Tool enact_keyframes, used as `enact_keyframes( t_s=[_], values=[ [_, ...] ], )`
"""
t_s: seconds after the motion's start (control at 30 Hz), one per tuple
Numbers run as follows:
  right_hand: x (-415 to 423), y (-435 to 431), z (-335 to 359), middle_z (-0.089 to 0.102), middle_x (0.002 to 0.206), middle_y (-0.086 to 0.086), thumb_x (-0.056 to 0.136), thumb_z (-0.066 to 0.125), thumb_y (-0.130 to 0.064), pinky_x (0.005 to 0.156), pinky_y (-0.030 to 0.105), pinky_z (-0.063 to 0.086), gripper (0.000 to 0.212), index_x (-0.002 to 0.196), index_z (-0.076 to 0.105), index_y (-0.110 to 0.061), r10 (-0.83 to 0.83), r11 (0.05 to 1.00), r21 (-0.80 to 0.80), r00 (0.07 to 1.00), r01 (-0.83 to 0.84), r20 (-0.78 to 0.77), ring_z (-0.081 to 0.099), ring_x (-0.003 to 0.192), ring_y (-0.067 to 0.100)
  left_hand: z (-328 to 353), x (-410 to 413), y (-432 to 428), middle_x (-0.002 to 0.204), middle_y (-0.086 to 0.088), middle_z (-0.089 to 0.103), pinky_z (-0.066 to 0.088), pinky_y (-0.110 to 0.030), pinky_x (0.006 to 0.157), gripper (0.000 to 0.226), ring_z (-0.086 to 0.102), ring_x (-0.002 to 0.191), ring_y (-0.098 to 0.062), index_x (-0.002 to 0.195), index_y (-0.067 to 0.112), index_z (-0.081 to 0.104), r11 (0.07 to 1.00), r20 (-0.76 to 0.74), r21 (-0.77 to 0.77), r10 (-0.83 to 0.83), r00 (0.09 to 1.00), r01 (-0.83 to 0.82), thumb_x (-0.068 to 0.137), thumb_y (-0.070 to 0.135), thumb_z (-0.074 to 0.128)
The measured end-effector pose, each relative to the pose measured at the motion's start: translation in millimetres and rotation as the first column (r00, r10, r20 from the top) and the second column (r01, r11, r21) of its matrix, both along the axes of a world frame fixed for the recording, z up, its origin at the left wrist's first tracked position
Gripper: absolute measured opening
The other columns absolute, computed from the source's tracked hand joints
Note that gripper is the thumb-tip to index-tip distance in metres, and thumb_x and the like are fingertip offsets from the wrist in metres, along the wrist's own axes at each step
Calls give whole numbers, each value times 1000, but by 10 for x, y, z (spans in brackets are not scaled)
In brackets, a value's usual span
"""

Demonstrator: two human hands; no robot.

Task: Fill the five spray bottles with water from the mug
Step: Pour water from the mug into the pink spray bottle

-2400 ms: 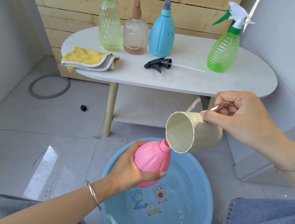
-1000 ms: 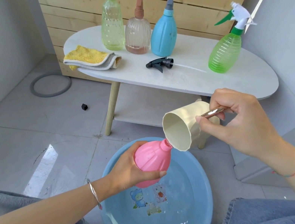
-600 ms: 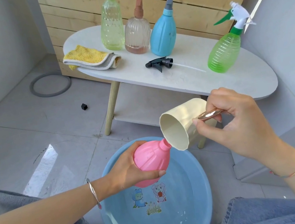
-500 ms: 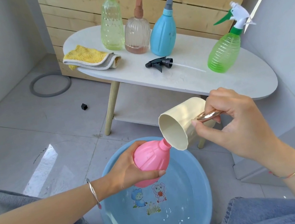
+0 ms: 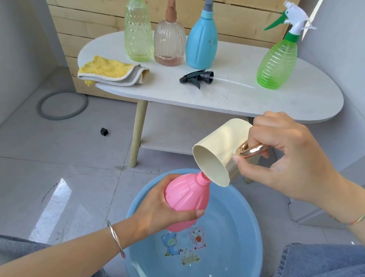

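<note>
Two grips: left hand [image 5: 158, 213] curls fingers [image 5: 190, 215] round pink bottle [image 5: 184, 195], right hand [image 5: 285, 159] pinches mug [image 5: 223, 141] by handle [image 5: 253, 150]. Wide rim [image 5: 195, 156], narrow neck [image 5: 202, 178]: spill risk.

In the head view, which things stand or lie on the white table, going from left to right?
yellow cloth → pale green bottle → clear bottle with brown top → blue bottle → bright green bottle with white trigger
</note>
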State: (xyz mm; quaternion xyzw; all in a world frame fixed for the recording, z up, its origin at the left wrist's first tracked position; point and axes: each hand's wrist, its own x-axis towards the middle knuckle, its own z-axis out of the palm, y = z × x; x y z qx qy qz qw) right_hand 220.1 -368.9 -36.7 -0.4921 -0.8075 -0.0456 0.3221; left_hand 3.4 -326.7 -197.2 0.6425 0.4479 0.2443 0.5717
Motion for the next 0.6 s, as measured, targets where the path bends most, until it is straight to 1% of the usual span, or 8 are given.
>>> enact_keyframes(
  t_s=[0.2,0.27,0.33,0.37,0.43,0.5,0.57,0.6],
  values=[
    [-18,-17,-2,32,59,-4,76,64,-25,62,29,30,32,57,44,-9,13,1000,9,1000,-13,2,29,60,19,11,-1,-3,113,15,61,57,-25,82,89,61,104,-7,120,40,52,1000,9,-7,10,1000,-10,40,61,85],
    [-26,-14,1,33,58,-3,76,64,-25,63,26,29,33,57,44,-8,-2,1000,-1,1000,2,-6,30,60,18,10,-2,-3,112,14,62,58,-27,82,88,62,103,-8,119,41,52,1000,13,-17,18,1000,-18,40,61,86],
    [10,-5,4,35,57,-3,76,65,-25,63,20,30,33,57,44,-6,-39,998,-48,996,35,-78,34,60,16,11,1,6,112,13,63,58,-30,83,88,63,102,-9,119,40,53,999,17,-28,33,999,-32,39,60,86],
    [38,12,13,36,56,-2,76,67,-23,61,17,31,34,58,45,-6,-75,994,-91,985,61,-154,36,59,15,15,3,13,111,12,64,59,-30,83,88,64,101,-9,118,41,54,998,23,-37,42,999,-42,39,60,87],
    [172,95,-25,38,56,0,77,73,-16,55,12,31,36,59,45,-2,-187,970,-212,916,116,-355,35,55,12,34,4,28,109,11,65,58,-27,79,86,65,98,-8,117,41,54,997,43,-55,65,997,-63,40,58,87],
    [372,219,-126,44,59,5,80,75,-15,51,12,30,40,63,45,5,-324,917,-378,789,127,-521,36,57,8,53,-2,41,108,12,65,58,-24,77,85,65,97,-6,117,42,53,995,57,-61,85,995,-81,40,58,87],
    [562,318,-304,55,67,10,81,75,-21,58,20,34,43,69,48,10,-433,850,-519,687,94,-584,45,66,14,64,-11,49,110,14,65,57,-23,77,87,64,100,-6,118,42,52,994,59,-60,100,993,-97,40,60,86],
    [621,348,-403,57,67,9,82,74,-22,60,23,34,42,67,49,8,-472,816,-571,677,91,-566,45,68,14,68,-17,55,111,14,65,56,-22,76,88,64,100,-5,119,41,53,992,65,-61,111,992,-107,40,60,86]
  ],
)
